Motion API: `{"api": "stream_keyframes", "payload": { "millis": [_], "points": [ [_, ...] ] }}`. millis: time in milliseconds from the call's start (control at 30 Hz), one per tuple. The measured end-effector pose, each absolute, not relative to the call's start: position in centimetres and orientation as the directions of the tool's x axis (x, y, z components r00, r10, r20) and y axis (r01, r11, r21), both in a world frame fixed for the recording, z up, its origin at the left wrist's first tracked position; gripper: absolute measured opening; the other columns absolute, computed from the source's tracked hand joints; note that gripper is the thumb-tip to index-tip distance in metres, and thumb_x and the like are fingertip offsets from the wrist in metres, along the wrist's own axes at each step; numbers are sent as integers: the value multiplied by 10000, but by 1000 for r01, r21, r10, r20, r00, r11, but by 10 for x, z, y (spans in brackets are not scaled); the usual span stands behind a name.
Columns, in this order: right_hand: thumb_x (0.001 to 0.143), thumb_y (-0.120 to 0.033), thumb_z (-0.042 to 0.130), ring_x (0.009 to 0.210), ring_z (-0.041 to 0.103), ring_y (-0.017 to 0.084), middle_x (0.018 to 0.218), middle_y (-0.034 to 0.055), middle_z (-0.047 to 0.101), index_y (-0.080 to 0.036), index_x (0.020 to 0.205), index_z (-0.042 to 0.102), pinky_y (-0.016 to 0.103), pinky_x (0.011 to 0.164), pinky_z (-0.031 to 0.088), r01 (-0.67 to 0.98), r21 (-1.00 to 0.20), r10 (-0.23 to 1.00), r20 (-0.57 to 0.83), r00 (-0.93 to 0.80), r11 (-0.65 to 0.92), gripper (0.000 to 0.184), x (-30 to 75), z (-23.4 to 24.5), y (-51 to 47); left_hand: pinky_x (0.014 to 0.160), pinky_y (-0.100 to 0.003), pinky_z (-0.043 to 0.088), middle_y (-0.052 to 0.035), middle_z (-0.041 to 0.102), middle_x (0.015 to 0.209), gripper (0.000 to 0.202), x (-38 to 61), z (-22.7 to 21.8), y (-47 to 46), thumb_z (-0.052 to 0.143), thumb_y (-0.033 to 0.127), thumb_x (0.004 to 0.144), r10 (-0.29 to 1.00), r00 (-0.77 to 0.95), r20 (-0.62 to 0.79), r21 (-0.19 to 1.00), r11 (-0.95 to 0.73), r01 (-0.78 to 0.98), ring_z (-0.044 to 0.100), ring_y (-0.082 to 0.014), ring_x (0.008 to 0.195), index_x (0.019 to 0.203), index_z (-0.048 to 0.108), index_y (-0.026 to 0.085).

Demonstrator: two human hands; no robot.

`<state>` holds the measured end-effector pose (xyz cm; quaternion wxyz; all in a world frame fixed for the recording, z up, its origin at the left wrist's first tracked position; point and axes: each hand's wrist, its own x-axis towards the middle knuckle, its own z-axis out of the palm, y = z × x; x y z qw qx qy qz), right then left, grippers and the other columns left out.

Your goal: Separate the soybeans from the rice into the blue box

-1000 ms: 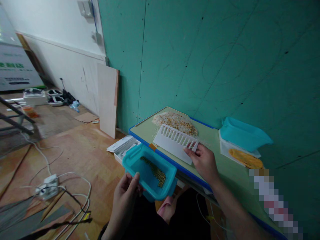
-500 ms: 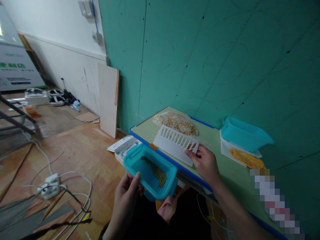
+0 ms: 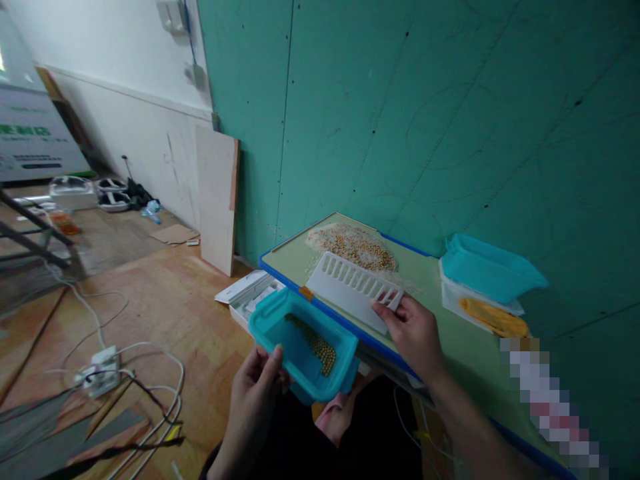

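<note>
My left hand [image 3: 263, 377] grips the near rim of a turquoise plastic tub [image 3: 267, 325], thumb on top, fingers underneath. A strip of small round beans [image 3: 323, 350] lies on the tub's floor. The tub hangs just below the front edge of a pale green table [image 3: 293, 265]. In my right hand [image 3: 413, 330] is a white plate with a row of slots [image 3: 345, 293], pinched at its right end. The plate lies low over the tabletop near the blue edge. Just beyond it spreads a heap of mixed white grains and yellowish beans [image 3: 353, 247].
On the table's right stand a turquoise bin [image 3: 490, 267] and a yellow cloth-like item [image 3: 493, 317]. A green wall [image 3: 360, 120] rises behind. An open white box [image 3: 250, 293] sits under the table's left corner. Cables and a power strip [image 3: 103, 370] lie on the floor.
My right hand and the slotted plate have shifted slightly to the right. The tub in my left hand has moved a touch rightward; the beans in it look much the same.
</note>
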<state>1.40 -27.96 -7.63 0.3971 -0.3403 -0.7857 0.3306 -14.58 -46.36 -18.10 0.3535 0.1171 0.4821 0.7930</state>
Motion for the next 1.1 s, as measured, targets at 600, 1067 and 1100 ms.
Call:
{"api": "stream_keyframes", "payload": {
  "millis": [600, 1067, 1100],
  "points": [
    [900, -411, 528, 759, 721, 229, 808, 78, 747, -224, 864, 639, 261, 648, 520, 376, -600, 698, 502, -510, 706, 220, -18, -85, -301, 462, -189, 394, 41, 567, 508, 337, -146, -178, -462, 771, 447, 707, 656, -732, -185, 857, -256, -446, 495, -99, 460, 653, 575, 177],
    [820, -443, 612, 763, 717, 251, 829, 81, 758, -179, 902, 677, 314, 665, 538, 468, -649, 800, 484, -354, 599, 283, 54, -86, -248, 455, -200, 387, 38, 563, 513, 339, -146, -180, -463, 772, 450, 704, 668, -722, -180, 855, -257, -450, 499, -108, 462, 655, 570, 183],
    [814, -449, 616, 765, 717, 255, 825, 83, 758, -177, 900, 676, 318, 666, 539, 472, -646, 800, 488, -350, 600, 292, 56, -86, -245, 457, -202, 390, 37, 563, 515, 340, -146, -180, -463, 773, 452, 703, 667, -724, -176, 856, -258, -447, 499, -109, 464, 652, 570, 183]
  ]
}}
